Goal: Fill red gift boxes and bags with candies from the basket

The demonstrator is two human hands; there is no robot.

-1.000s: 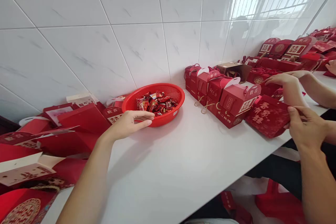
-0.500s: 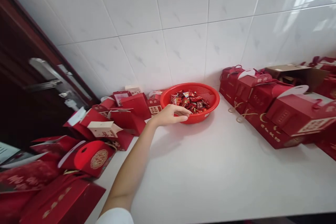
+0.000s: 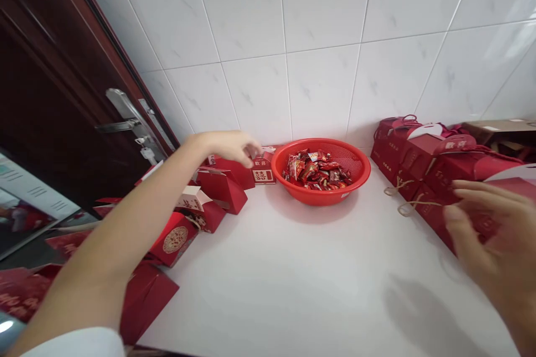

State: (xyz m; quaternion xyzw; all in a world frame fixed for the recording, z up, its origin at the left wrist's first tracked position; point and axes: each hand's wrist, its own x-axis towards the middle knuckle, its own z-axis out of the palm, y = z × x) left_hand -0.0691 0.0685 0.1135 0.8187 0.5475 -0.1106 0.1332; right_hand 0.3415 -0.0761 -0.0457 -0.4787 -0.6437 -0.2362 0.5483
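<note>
Above the small red gift boxes at the back left, my left hand [image 3: 237, 148] hangs with bent fingers. Its fingertips are a little blurred, but thumb and fingers look apart with nothing between them. Closest to it is a small red box with a cream label [image 3: 263, 174], just left of the basket. A round red plastic basket [image 3: 320, 198] against the wall holds many red-wrapped candies [image 3: 318, 172]. On the right, my right hand [image 3: 494, 234] is raised in front of the stacked red gift boxes [image 3: 431, 170], thumb and fingers spread, slightly blurred and holding nothing.
More red gift boxes [image 3: 173, 240] line the left side, partly behind my left forearm. A cardboard box [image 3: 498, 128] stands at the far right. The white tabletop [image 3: 301, 279] runs to a tiled wall; a dark door [image 3: 62, 67] with a handle is at left.
My left hand has moved from the front of the basket leftward over the small boxes. My right hand has come into view at the right. The view has turned left.
</note>
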